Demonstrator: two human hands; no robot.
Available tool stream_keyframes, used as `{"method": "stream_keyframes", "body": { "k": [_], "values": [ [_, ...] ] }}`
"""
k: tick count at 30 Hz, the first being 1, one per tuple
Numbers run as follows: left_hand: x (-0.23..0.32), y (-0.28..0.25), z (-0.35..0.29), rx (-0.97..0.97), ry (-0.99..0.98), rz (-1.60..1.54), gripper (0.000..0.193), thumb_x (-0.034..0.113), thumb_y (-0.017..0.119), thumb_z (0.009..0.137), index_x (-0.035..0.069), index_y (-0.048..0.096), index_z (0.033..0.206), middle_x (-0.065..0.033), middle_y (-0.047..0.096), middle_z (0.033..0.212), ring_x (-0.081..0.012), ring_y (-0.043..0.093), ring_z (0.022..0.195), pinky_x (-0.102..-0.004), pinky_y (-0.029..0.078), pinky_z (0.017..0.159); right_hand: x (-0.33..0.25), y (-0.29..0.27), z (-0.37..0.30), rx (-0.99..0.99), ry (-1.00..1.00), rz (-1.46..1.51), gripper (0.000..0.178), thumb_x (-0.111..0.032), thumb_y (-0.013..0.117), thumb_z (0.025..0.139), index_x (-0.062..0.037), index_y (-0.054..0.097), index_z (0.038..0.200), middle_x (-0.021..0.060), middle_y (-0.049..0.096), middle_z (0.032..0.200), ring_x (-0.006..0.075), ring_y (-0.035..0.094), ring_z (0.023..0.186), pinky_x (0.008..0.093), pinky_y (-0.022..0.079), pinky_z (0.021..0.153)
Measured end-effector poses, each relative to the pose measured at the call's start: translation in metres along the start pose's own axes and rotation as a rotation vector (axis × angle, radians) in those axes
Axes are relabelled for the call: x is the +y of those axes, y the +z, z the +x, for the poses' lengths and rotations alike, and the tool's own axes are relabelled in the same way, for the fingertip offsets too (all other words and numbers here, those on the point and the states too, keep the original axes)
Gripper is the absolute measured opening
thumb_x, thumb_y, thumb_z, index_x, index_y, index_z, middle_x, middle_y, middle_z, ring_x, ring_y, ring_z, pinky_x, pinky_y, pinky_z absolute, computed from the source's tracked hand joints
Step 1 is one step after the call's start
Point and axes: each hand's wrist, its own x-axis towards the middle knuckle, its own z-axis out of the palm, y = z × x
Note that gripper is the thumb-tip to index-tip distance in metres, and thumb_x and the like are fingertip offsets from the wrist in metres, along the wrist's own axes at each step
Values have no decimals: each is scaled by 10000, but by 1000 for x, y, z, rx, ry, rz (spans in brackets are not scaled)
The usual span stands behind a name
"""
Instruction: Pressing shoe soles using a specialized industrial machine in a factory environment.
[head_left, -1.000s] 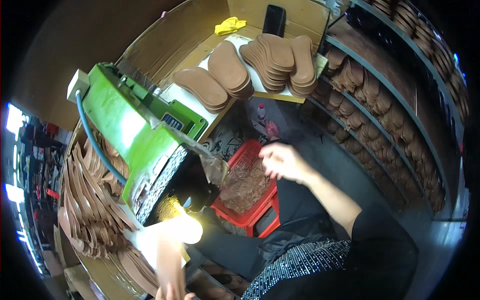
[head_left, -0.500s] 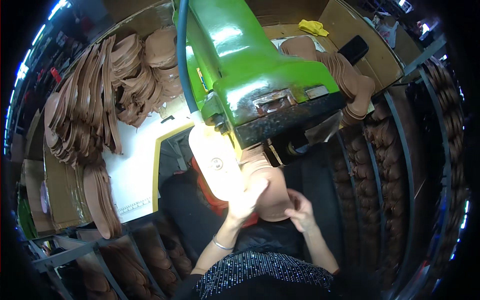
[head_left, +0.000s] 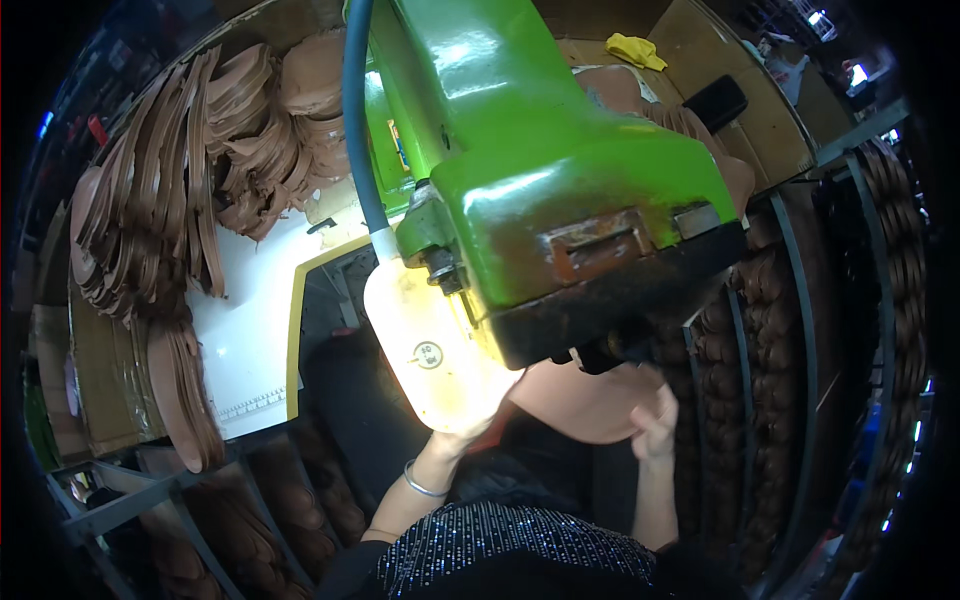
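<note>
A brown shoe sole (head_left: 590,405) lies beneath the head of a green machine (head_left: 590,190), its far part hidden by the machine. My right hand (head_left: 655,422) pinches the sole's right edge, fingers closed and slightly blurred. My left hand (head_left: 468,432), with a bracelet on the wrist, is at the sole's left end. A glowing white lamp (head_left: 425,345) covers most of the left fingers, so their grip does not show.
Stacks of brown soles (head_left: 150,200) crowd the left of the white tabletop (head_left: 250,340). A dark hose (head_left: 362,110) runs down to the lamp. On the right are racks (head_left: 770,370) filled with soles. A yellow cloth (head_left: 636,51) and a black object (head_left: 716,101) lie in a cardboard box.
The sole has turned sideways under the machine head. My right hand has moved right and slightly up with its edge; my left hand has slipped mostly behind the lamp. The whole view has shifted.
</note>
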Motion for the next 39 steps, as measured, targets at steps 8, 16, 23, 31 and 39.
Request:
{"method": "stream_keyframes", "body": {
  "k": [8,16,23,31,39],
  "values": [
    [-2,-11,3,-3,-83,-464,135,47,648,798,5,650,926,-40,651,817,-145,610,722,-257,490,684,-57,26,102,29,-209,-36,358,-34,601,765,11,466,1094,107,563,1025,174,556,962,288,426,890],
    [25,-59,1,58,-115,-361,306,100,662,757,-110,606,971,-119,671,882,-158,642,775,-255,508,721,-9,40,142,-189,-116,273,387,-84,530,831,-40,452,1207,107,570,1118,208,580,976,330,466,875],
    [31,-74,-1,32,-14,-141,255,39,640,784,-105,605,992,-128,662,959,-147,621,854,-272,479,818,6,47,121,-111,-173,128,558,66,516,730,-42,375,1259,108,507,1146,245,509,1084,342,416,932],
    [-15,25,16,-102,114,-287,305,109,591,830,-59,573,1085,-105,653,918,-201,650,822,-306,540,717,-47,5,110,-8,-332,36,471,-41,579,784,29,436,1227,99,563,1104,204,543,1039,307,394,944],
    [-5,13,14,-158,-205,-625,359,82,639,799,-59,543,1115,-138,639,980,-230,652,822,-360,555,722,-65,20,124,26,-287,59,395,-29,517,804,31,461,1191,105,573,1070,180,564,990,279,449,864]
  ]
}}
